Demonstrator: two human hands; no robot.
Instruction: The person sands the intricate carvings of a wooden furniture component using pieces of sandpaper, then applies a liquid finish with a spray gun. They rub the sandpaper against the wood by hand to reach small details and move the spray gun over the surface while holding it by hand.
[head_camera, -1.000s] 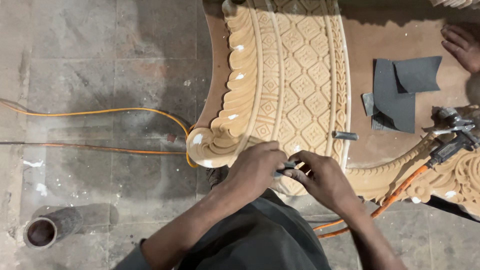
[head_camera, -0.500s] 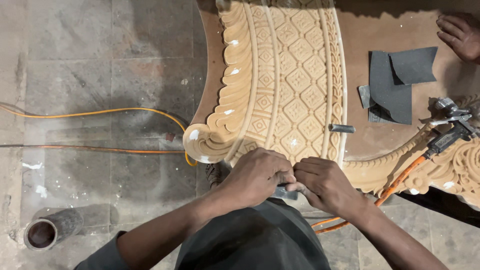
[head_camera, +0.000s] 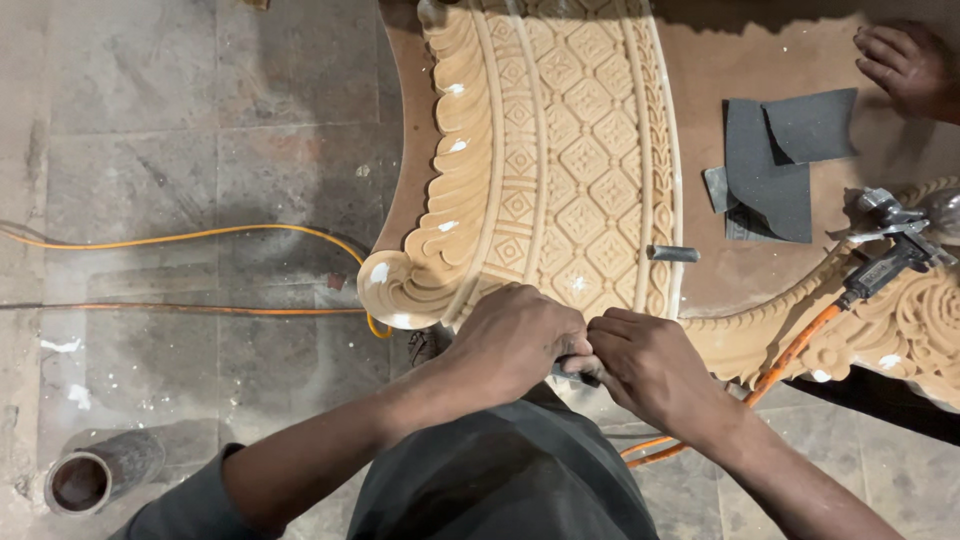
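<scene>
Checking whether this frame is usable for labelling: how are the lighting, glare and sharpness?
Head view: even, soft light; carved wooden panel sharp, with small white glare spots on its scrolled edge; left hand and right hand sharp; top right corner in shadow.

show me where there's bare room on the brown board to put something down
Free: the flat brown board between the curved carved wooden panel and the dark grey sandpaper sheets, and the strip below them by the small metal cylinder. Crowded: the near edge under the left hand and right hand, and the right side by the orange-hosed metal tool.
</scene>
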